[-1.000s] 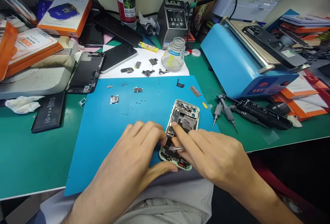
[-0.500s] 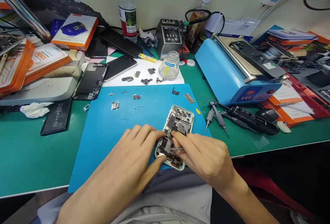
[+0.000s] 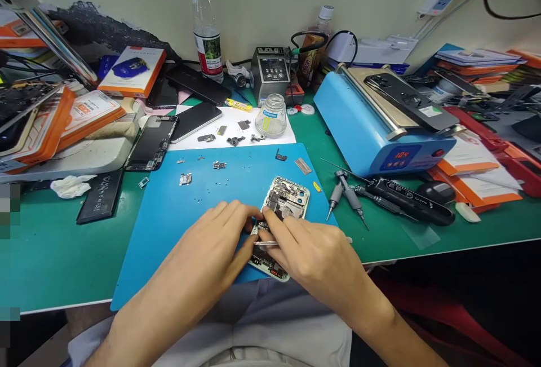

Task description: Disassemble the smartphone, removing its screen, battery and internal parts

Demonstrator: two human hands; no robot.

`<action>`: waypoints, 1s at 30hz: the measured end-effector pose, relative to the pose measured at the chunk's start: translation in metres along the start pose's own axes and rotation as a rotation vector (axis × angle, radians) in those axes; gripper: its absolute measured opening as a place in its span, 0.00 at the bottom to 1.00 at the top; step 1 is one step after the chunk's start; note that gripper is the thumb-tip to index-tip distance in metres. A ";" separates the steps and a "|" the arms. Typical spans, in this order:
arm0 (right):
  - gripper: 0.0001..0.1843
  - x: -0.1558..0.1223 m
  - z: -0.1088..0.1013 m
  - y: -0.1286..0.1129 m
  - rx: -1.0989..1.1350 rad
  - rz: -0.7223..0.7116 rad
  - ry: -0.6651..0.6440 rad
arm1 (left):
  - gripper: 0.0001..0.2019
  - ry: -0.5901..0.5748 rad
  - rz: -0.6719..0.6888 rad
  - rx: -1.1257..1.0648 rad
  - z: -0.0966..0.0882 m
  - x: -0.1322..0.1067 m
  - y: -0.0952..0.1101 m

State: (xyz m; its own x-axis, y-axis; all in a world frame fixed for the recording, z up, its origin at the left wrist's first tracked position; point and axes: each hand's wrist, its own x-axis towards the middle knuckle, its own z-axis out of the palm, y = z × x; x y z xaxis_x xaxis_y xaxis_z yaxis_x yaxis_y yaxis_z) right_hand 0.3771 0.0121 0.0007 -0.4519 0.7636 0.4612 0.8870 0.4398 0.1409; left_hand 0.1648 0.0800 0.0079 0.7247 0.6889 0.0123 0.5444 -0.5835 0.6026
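An opened phone [image 3: 284,200] with bare circuitry lies on the blue work mat [image 3: 177,226], near its front edge. My left hand [image 3: 220,237] rests on the mat and grips the phone's left side, fingers bent onto its frame and thumb under its lower edge. My right hand [image 3: 308,251] lies over the phone's lower half, fingers closed on thin metal tweezers [image 3: 265,242] whose tips point left across the board. Both index fingers meet over the middle of the phone.
Small screws and metal brackets [image 3: 186,178] dot the mat's far half. Screwdrivers [image 3: 349,195] and a black tool [image 3: 406,200] lie right of it, a blue machine [image 3: 380,124] behind them. A glass jar [image 3: 270,116], a screen [image 3: 150,141], a battery [image 3: 100,195] and orange boxes [image 3: 63,119] crowd the back and left.
The view has lifted, showing more of the wall and bench back. Both hands and the phone sit slightly further left; the grip on phone and tweezers looks unchanged.
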 end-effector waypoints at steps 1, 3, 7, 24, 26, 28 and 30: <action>0.18 0.000 0.000 -0.001 -0.036 -0.018 0.026 | 0.07 0.006 0.016 0.026 0.001 0.000 0.000; 0.17 -0.001 0.001 -0.002 -0.081 -0.039 0.073 | 0.08 0.028 0.032 0.066 0.004 0.000 0.001; 0.16 -0.004 0.003 0.000 -0.099 -0.046 0.136 | 0.10 0.038 0.051 0.106 0.005 0.001 0.002; 0.07 0.013 -0.003 0.053 0.225 0.622 -0.064 | 0.14 0.066 0.195 0.446 0.006 0.017 0.008; 0.06 0.021 0.003 0.055 0.181 0.587 -0.130 | 0.16 0.072 0.175 0.436 0.006 0.016 0.007; 0.08 0.027 0.007 0.053 0.134 0.558 -0.191 | 0.17 0.052 0.182 0.426 0.006 0.016 0.006; 0.09 0.030 0.007 0.052 0.092 0.529 -0.251 | 0.16 0.029 0.202 0.432 0.006 0.016 0.004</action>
State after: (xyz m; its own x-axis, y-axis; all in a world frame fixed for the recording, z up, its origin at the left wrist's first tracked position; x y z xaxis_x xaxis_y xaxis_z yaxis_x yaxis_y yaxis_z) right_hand 0.4088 0.0611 0.0161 0.0310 0.9737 0.2255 0.9910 -0.0006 -0.1340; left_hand 0.1810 0.0859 0.0062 0.8255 0.5513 0.1207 0.5240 -0.8282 0.1987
